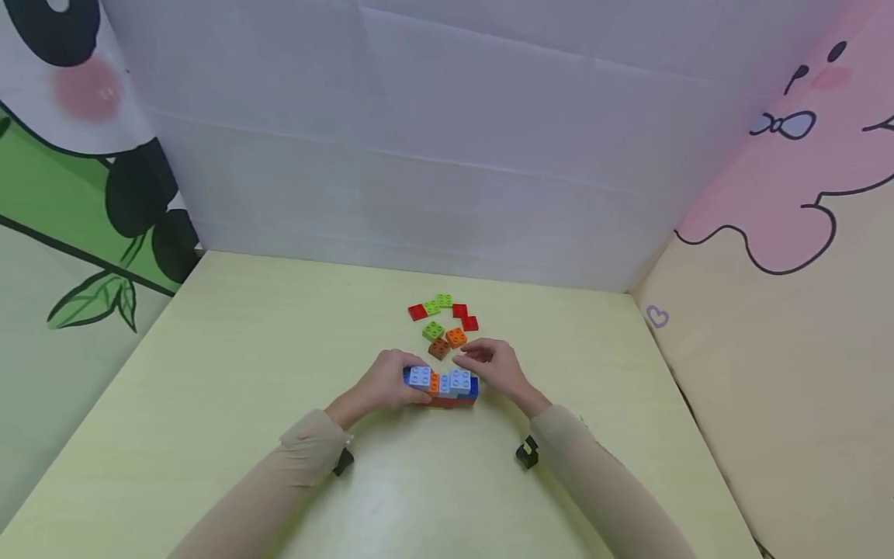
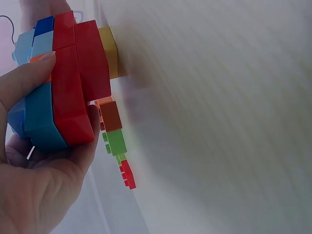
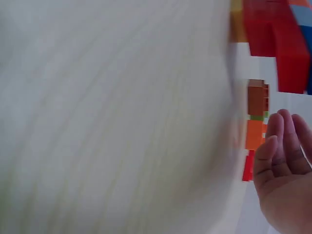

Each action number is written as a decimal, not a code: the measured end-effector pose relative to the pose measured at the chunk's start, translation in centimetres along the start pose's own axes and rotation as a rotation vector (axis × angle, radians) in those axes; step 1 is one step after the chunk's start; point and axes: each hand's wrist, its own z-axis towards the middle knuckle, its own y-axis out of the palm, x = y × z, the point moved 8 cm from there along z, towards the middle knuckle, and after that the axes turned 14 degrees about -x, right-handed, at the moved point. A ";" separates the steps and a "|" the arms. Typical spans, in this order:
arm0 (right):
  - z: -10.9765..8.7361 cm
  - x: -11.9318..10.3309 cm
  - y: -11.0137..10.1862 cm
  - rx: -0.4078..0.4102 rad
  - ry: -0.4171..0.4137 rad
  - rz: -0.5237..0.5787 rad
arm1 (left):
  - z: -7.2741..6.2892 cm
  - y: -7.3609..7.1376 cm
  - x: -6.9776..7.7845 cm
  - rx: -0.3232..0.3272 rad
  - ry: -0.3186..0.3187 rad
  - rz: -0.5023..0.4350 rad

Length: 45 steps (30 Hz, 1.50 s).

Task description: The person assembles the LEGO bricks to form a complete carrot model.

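Observation:
My left hand point(image 1: 386, 379) grips the left end of a toy-brick assembly point(image 1: 454, 402). Light blue and orange bricks top it, over dark blue ones, with red bricks underneath. In the left wrist view the thumb lies along the side of this assembly point(image 2: 68, 92), and a yellow brick point(image 2: 111, 52) shows at its bottom. Just past the assembly's right end is my right hand point(image 1: 494, 366), its fingers loosely bent and holding nothing visible. Those fingers are apart from the assembly point(image 3: 292, 58) in the right wrist view. Nearest to the right hand lies an orange brick point(image 1: 456, 338), beside a brown brick point(image 1: 439, 348).
Behind the hands, loose bricks lie on the pale table point(image 1: 230, 373): a green brick point(image 1: 433, 331), a red brick point(image 1: 417, 312), light green bricks point(image 1: 444, 300) and more red bricks point(image 1: 470, 323). A white back panel point(image 1: 419, 194) and printed side panels enclose the table.

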 end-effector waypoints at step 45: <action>0.5 -1.7 -1.9 0.066 -0.017 -0.154 | 0.2 0.4 -0.5 -0.018 0.010 -0.002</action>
